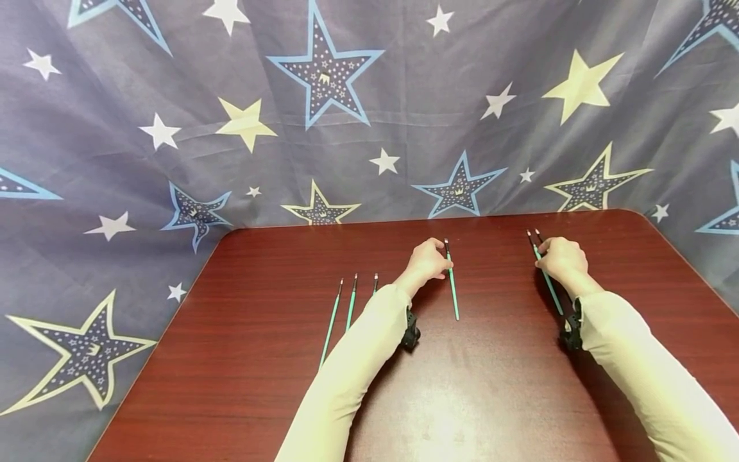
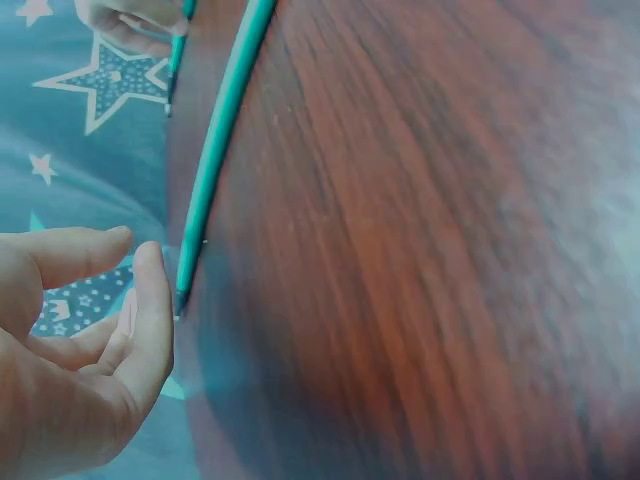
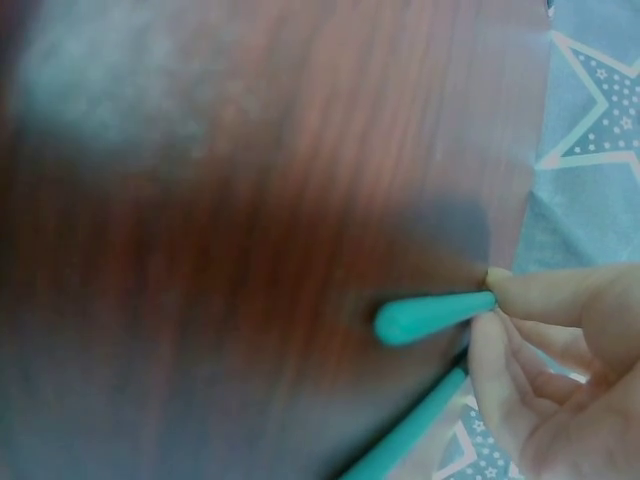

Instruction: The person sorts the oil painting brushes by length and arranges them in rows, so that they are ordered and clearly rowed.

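My left hand [image 1: 428,260] is beside a thin paintbrush [image 1: 453,289] with a turquoise handle, dark neck and pale tip. In the left wrist view, thumb and forefinger stand apart with nothing between them, and the brush [image 2: 218,150] lies just past the fingertips. Over at the right, my right hand [image 1: 562,260] pinches a similar paintbrush [image 1: 548,282] between thumb and fingers; its rounded handle end [image 3: 400,322] points toward the right wrist camera. A second turquoise brush [image 3: 410,430] lies close beside that one, mostly hidden by the hand in the head view.
Several more brushes lie left of my left forearm, among them one at the outer side [image 1: 331,324] and another [image 1: 352,301] next to it; the sleeve partly covers some. The reddish-brown table [image 1: 491,385] ends at a star-patterned cloth [image 1: 358,167] behind.
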Motion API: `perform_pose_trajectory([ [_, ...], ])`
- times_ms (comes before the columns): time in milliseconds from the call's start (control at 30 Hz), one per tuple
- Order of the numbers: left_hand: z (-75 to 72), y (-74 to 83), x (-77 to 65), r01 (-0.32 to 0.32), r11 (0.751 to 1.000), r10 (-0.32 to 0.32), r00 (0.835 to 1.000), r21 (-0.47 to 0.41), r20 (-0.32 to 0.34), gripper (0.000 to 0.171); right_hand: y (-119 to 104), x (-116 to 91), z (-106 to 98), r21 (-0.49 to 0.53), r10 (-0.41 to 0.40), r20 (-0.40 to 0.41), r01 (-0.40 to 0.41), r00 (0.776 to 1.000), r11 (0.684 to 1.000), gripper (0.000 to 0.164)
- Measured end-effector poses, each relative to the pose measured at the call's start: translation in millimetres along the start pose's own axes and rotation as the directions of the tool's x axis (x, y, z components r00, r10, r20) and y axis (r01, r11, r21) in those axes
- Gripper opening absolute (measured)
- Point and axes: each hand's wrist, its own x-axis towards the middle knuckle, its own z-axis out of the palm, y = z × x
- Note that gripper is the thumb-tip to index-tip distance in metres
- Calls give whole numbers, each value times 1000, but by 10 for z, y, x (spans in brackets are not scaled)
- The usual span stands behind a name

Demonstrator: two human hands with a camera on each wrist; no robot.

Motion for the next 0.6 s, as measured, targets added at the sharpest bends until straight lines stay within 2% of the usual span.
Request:
perform_pose_trajectory([
  [233,-136,-21,-138,-107,986,118,990,-125,81,45,42,21,-34,34,-40,31,39,999,999,28],
  [367,-205,-26,-229,-120,982,139,983,-148,124,46,49,30,-47,62,-40,64,36,997,997,28],
  [600,-336,-63,-393,-153,975,177,973,-161,145,47,56,32,-47,76,-56,77,50,995,996,29],
])
